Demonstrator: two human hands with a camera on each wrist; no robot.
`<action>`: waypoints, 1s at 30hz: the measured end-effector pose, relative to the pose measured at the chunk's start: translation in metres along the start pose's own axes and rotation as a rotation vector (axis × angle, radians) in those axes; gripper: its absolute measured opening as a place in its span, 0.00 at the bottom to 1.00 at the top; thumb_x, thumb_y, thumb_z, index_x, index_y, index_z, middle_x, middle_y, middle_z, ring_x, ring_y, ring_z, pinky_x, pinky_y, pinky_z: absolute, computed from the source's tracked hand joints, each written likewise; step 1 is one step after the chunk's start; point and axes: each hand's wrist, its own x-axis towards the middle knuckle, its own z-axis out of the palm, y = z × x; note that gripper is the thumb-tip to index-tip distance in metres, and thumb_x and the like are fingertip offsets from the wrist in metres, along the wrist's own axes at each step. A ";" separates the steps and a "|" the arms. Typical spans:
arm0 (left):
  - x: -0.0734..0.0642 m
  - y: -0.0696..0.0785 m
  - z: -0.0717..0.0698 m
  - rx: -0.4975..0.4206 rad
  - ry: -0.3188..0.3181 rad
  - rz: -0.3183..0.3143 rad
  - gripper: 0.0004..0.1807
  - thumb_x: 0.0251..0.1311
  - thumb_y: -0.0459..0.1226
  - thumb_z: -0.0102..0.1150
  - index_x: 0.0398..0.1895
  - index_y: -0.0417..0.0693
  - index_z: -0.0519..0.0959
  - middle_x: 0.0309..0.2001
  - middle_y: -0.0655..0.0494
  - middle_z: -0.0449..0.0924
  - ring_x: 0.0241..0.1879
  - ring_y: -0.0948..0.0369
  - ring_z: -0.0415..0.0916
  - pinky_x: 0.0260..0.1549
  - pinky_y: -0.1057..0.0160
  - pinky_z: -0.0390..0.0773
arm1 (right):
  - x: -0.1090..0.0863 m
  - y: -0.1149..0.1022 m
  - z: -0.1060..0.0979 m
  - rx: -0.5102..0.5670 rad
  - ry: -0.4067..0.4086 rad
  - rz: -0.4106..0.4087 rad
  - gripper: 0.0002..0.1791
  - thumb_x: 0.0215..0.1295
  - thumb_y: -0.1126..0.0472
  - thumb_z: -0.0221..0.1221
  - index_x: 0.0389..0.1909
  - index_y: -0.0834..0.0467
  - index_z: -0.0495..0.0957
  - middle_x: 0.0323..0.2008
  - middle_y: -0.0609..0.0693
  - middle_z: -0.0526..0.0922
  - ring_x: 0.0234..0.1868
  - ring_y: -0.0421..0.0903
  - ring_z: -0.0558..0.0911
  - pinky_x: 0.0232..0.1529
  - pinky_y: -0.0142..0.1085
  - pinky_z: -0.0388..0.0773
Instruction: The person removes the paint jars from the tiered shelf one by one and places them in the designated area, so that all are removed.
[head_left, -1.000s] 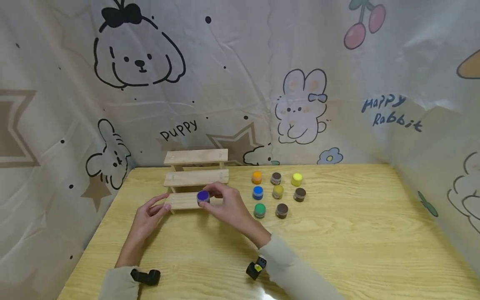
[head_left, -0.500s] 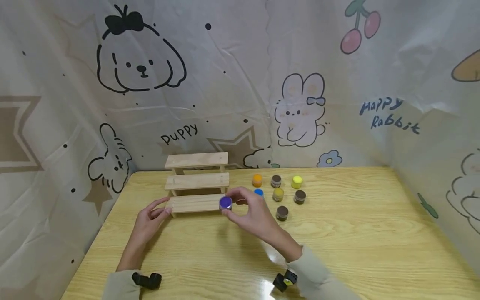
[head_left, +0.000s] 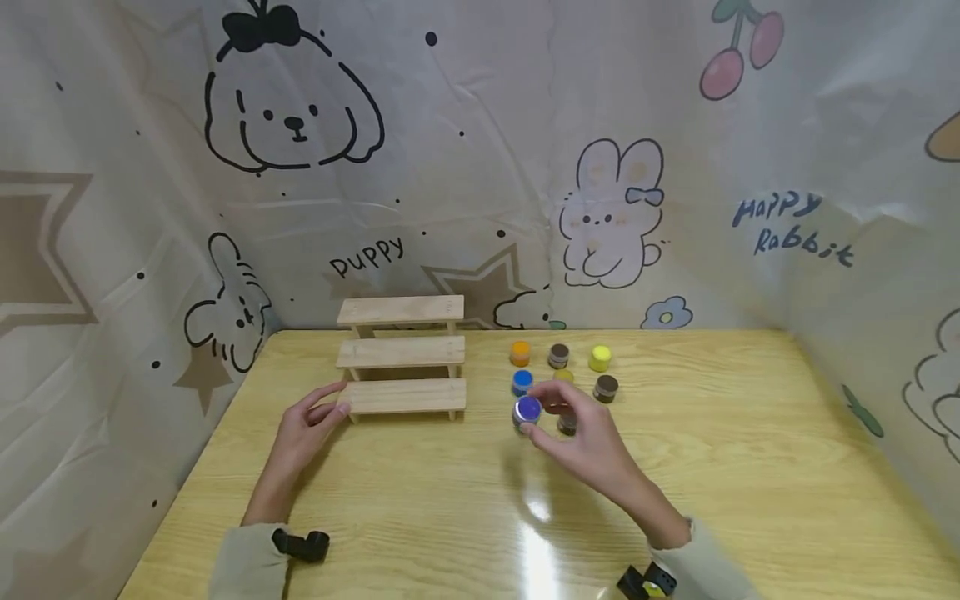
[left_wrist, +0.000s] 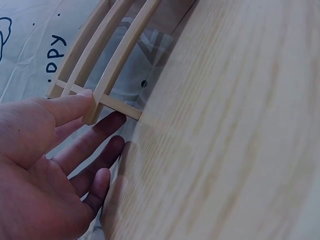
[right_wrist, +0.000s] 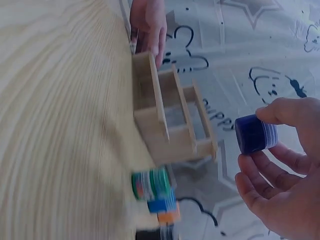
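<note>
My right hand (head_left: 596, 442) pinches a small purple-lidded paint jar (head_left: 529, 408) between thumb and fingers. In the right wrist view this jar (right_wrist: 250, 134) is raised above the table, lying tilted in the fingertips. A three-step wooden display stand (head_left: 405, 396) stands at the left against the wall sheet. At the left end of its lowest step, my left hand (head_left: 296, 433) holds the board by thumb and forefinger; the left wrist view shows the thumb on the step's end (left_wrist: 92, 107). A green paint jar (right_wrist: 152, 183) sits below the purple one, hidden from the head view.
Several paint jars stand in loose rows right of the stand: orange (head_left: 521, 353), blue (head_left: 522, 382), bright yellow (head_left: 600, 358) and dark brown (head_left: 606, 388) among them. Right fingers partly cover a darker yellow jar (head_left: 563, 377). A printed sheet (head_left: 480, 167) walls the table's back and sides.
My right hand has carried the purple-lidded paint jar rightward from over the stand's lowest step to above the jar rows. The left hand keeps its place at the step's end.
</note>
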 end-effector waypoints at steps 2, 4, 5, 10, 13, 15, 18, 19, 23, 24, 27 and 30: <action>0.000 0.001 0.002 -0.004 0.008 0.003 0.26 0.74 0.41 0.60 0.71 0.44 0.73 0.54 0.34 0.83 0.46 0.72 0.80 0.44 0.76 0.73 | -0.005 0.005 -0.009 -0.021 0.013 0.001 0.21 0.60 0.65 0.74 0.53 0.56 0.81 0.47 0.47 0.85 0.48 0.46 0.84 0.47 0.42 0.83; 0.000 0.002 0.004 -0.011 0.007 0.000 0.26 0.74 0.41 0.60 0.71 0.43 0.73 0.55 0.33 0.83 0.47 0.69 0.81 0.44 0.76 0.73 | -0.009 0.009 -0.017 -0.047 0.027 0.004 0.21 0.60 0.65 0.73 0.53 0.56 0.80 0.47 0.47 0.85 0.48 0.46 0.84 0.48 0.44 0.83; 0.001 0.002 0.005 -0.012 0.005 -0.001 0.26 0.74 0.41 0.60 0.71 0.43 0.73 0.55 0.33 0.82 0.48 0.68 0.81 0.44 0.76 0.73 | -0.011 0.011 -0.021 -0.061 0.033 0.006 0.21 0.60 0.66 0.73 0.53 0.56 0.80 0.47 0.47 0.85 0.48 0.46 0.84 0.49 0.46 0.82; 0.000 0.001 0.005 0.014 -0.013 -0.021 0.27 0.74 0.43 0.60 0.72 0.44 0.73 0.57 0.34 0.81 0.50 0.64 0.81 0.45 0.76 0.73 | -0.021 0.020 -0.035 -0.108 0.052 0.035 0.21 0.59 0.67 0.74 0.53 0.58 0.80 0.50 0.47 0.84 0.51 0.47 0.83 0.52 0.48 0.81; 0.000 0.000 0.003 0.033 0.001 -0.027 0.27 0.75 0.44 0.59 0.72 0.46 0.73 0.57 0.35 0.82 0.49 0.68 0.81 0.45 0.76 0.72 | -0.024 0.025 -0.041 -0.120 0.061 0.055 0.22 0.59 0.68 0.73 0.54 0.59 0.80 0.50 0.48 0.84 0.52 0.48 0.83 0.53 0.44 0.81; 0.000 -0.001 0.002 0.036 0.006 -0.022 0.26 0.75 0.44 0.59 0.72 0.46 0.73 0.57 0.34 0.82 0.48 0.70 0.80 0.45 0.76 0.73 | -0.026 0.029 -0.044 -0.129 0.072 0.072 0.22 0.59 0.69 0.73 0.54 0.60 0.80 0.51 0.50 0.84 0.52 0.49 0.83 0.53 0.44 0.81; 0.001 -0.001 0.001 0.023 -0.001 -0.010 0.26 0.75 0.43 0.59 0.72 0.44 0.73 0.56 0.34 0.82 0.46 0.73 0.80 0.44 0.75 0.73 | -0.029 0.033 -0.050 -0.146 0.093 0.102 0.22 0.59 0.69 0.73 0.54 0.61 0.80 0.51 0.52 0.84 0.51 0.50 0.83 0.52 0.43 0.81; 0.001 -0.001 0.002 0.017 -0.005 -0.009 0.26 0.75 0.42 0.59 0.72 0.44 0.72 0.56 0.33 0.82 0.46 0.73 0.80 0.44 0.75 0.73 | -0.031 0.035 -0.052 -0.157 0.098 0.111 0.22 0.59 0.69 0.73 0.53 0.60 0.80 0.52 0.52 0.84 0.51 0.50 0.83 0.52 0.42 0.81; 0.001 0.000 0.002 0.006 -0.011 -0.018 0.27 0.75 0.43 0.59 0.72 0.44 0.72 0.56 0.34 0.82 0.46 0.74 0.80 0.44 0.75 0.74 | -0.032 0.040 -0.059 -0.186 0.114 0.122 0.21 0.59 0.69 0.73 0.53 0.61 0.80 0.51 0.53 0.84 0.50 0.50 0.83 0.50 0.41 0.82; 0.001 0.000 0.002 0.009 -0.010 -0.021 0.27 0.75 0.44 0.59 0.72 0.45 0.72 0.57 0.34 0.82 0.46 0.74 0.79 0.44 0.75 0.74 | -0.031 0.041 -0.061 -0.191 0.117 0.124 0.21 0.59 0.69 0.73 0.53 0.61 0.80 0.51 0.53 0.84 0.50 0.50 0.83 0.50 0.40 0.82; 0.001 0.001 0.002 0.008 -0.005 -0.026 0.27 0.75 0.44 0.59 0.72 0.46 0.73 0.57 0.34 0.82 0.46 0.75 0.79 0.44 0.74 0.74 | -0.031 0.045 -0.066 -0.192 0.114 0.146 0.20 0.61 0.67 0.73 0.53 0.62 0.80 0.49 0.54 0.85 0.50 0.51 0.83 0.50 0.41 0.82; 0.000 0.001 0.001 0.004 -0.007 -0.019 0.26 0.75 0.42 0.59 0.72 0.44 0.73 0.56 0.34 0.82 0.45 0.75 0.80 0.44 0.74 0.74 | -0.033 0.049 -0.069 -0.191 0.098 0.189 0.20 0.62 0.65 0.73 0.53 0.62 0.80 0.48 0.53 0.85 0.50 0.51 0.83 0.50 0.43 0.81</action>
